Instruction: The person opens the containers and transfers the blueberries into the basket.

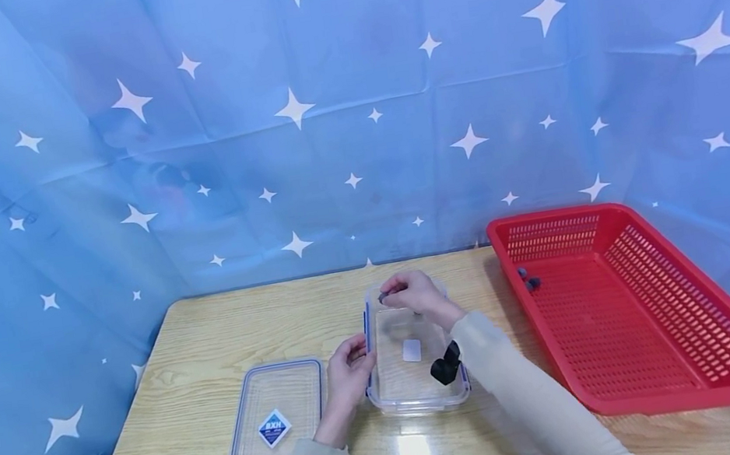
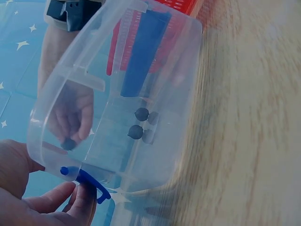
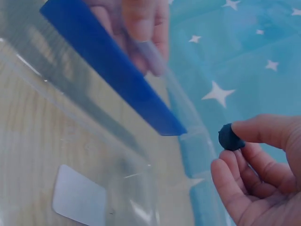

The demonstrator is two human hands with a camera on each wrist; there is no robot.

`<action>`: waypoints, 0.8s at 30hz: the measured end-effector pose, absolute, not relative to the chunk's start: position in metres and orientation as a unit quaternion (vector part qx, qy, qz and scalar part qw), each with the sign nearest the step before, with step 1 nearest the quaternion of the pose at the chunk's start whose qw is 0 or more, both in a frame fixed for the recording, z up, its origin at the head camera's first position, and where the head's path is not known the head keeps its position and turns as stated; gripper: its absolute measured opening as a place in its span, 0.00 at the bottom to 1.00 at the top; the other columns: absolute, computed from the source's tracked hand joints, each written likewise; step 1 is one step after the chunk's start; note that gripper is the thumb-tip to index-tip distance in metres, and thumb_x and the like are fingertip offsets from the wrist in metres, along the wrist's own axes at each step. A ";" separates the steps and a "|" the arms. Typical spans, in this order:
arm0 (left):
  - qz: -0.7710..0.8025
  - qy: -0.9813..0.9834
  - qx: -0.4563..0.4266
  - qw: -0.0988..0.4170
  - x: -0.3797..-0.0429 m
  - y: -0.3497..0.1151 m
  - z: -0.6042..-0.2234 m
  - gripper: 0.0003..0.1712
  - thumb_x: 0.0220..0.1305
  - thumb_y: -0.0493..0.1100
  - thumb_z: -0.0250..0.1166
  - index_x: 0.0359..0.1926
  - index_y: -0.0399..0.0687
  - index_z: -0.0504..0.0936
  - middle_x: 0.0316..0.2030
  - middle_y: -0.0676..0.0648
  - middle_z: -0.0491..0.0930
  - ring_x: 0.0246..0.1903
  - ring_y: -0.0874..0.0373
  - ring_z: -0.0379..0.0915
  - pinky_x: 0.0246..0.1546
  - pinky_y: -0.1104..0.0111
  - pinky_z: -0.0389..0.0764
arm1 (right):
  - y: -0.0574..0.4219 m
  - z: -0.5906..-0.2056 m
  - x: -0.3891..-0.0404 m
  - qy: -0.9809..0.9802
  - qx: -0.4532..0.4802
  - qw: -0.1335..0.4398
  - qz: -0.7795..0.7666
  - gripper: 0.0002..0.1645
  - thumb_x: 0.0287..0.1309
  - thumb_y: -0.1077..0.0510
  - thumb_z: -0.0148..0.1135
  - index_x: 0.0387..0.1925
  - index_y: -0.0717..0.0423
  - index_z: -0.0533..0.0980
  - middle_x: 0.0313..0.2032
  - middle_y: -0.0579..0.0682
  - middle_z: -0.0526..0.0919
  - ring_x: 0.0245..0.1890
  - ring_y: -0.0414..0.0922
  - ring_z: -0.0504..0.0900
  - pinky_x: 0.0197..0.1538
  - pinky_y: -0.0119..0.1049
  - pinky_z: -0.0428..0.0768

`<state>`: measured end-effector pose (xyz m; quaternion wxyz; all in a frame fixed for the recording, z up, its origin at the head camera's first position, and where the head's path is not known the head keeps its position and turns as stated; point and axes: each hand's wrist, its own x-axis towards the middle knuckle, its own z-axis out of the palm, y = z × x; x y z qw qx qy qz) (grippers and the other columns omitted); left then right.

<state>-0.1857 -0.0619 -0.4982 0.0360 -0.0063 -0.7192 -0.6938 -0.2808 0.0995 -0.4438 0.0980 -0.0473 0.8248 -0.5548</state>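
Note:
A clear plastic food container (image 1: 420, 405) with blue side clips stands lengthwise on the table. My left hand (image 1: 347, 372) grips its left wall, with the fingers at a blue clip (image 2: 96, 186) in the left wrist view. Over the container's far end, my right hand (image 1: 418, 296) pinches a dark blueberry (image 3: 230, 137) between thumb and fingers. Through the clear wall in the left wrist view, two more blueberries (image 2: 141, 114) show inside, lying close together.
Left of the container, its clear lid (image 1: 297, 387) with a blue-edged seal and label lies flat. A big red plastic basket (image 1: 605, 317) stands at the right, with a few dark blueberries (image 1: 533, 283) near its left wall. A starry blue curtain (image 1: 352, 143) hangs behind the table.

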 end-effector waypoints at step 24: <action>-0.690 -0.724 -0.007 0.031 -0.171 -0.060 -0.464 0.20 0.57 0.23 0.57 0.51 0.16 0.68 0.46 0.22 0.71 0.48 0.30 0.69 0.46 0.69 0.80 | 0.152 -0.403 -0.271 0.795 -0.053 0.092 -0.598 0.17 0.58 0.63 0.60 0.49 0.67 0.74 0.43 0.57 0.79 0.42 0.48 0.78 0.50 0.38 0.80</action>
